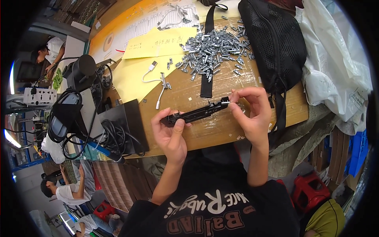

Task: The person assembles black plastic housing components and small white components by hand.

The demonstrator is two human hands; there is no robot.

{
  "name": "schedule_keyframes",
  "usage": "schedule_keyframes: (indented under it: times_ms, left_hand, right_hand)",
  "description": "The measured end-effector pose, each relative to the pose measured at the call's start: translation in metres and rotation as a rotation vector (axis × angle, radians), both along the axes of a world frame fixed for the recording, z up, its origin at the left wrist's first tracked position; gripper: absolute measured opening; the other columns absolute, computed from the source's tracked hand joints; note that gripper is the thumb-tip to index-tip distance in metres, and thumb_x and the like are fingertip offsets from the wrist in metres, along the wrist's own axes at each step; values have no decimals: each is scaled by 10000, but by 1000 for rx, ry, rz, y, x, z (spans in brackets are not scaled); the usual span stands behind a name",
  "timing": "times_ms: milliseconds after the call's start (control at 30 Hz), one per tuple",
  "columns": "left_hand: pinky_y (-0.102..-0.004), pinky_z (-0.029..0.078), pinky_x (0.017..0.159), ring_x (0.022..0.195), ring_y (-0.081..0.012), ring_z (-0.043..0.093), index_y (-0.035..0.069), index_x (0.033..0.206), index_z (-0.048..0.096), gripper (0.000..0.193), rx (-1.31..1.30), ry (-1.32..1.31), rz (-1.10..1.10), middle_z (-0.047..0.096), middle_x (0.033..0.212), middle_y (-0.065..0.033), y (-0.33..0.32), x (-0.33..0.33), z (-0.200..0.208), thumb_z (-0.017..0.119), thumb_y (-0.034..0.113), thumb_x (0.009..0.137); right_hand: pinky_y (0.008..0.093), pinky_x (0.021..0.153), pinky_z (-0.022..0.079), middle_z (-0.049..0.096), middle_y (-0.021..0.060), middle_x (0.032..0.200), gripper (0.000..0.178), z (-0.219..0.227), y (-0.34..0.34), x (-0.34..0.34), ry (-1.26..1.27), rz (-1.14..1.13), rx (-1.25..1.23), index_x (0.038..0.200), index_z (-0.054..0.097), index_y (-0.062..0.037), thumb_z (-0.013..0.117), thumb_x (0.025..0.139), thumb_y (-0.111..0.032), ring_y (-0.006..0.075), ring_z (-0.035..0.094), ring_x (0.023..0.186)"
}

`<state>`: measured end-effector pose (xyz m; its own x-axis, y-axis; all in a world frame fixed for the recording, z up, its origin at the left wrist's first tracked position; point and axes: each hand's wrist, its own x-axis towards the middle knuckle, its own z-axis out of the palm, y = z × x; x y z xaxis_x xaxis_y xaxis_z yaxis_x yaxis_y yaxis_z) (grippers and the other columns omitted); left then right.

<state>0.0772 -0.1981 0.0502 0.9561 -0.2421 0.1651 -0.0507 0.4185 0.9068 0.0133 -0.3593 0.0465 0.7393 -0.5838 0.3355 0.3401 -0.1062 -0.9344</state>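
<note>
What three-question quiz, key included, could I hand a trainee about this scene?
1. True or false: the left grip holds one end of the long black part, and the right grip is at its other end.

2. What lies just right of the pile of small metal parts?
a) a red stool
b) a black mesh bag
c) a power strip

3. What colour is the paper beneath the white USB plug?

Key: 1. True; 2. b; 3. Yellow.
</note>
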Motion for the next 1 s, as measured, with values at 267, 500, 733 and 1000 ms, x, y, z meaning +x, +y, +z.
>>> schedule_keyframes:
  times_ms: [267,500,733,1000]
  left_hand:
    - [-278,471,641,816,-165,520,36,1107,423,346,0,7,-3,503,921,-101,0,1,1,548,-47,795]
    - [-278,462,620,831,-153,510,54,1124,417,365,18,-10,-21,504,948,-79,3,1,-5,552,-29,796]
    - [-276,451,619,831,-168,512,61,1092,422,337,10,-25,-37,507,945,-83,4,1,-4,554,-27,795]
    - [-275,443,613,827,-176,514,59,1077,426,332,-18,-28,-42,512,931,-86,5,2,-5,563,-30,788]
  right_hand:
    - [262,779,442,525,48,866,258,1,1,2,-12,-18,48,919,481,-10,596,715,96,130,560,816]
    - [268,801,443,528,50,863,243,0,-2,-2,-1,37,87,903,476,-13,600,719,86,129,559,819]
    - [367,881,442,528,77,819,279,5,-3,-3,7,74,112,900,419,-26,563,719,131,151,551,800]
    - [304,819,443,547,71,817,264,4,-1,-2,-5,72,135,850,413,-39,584,715,111,135,552,796]
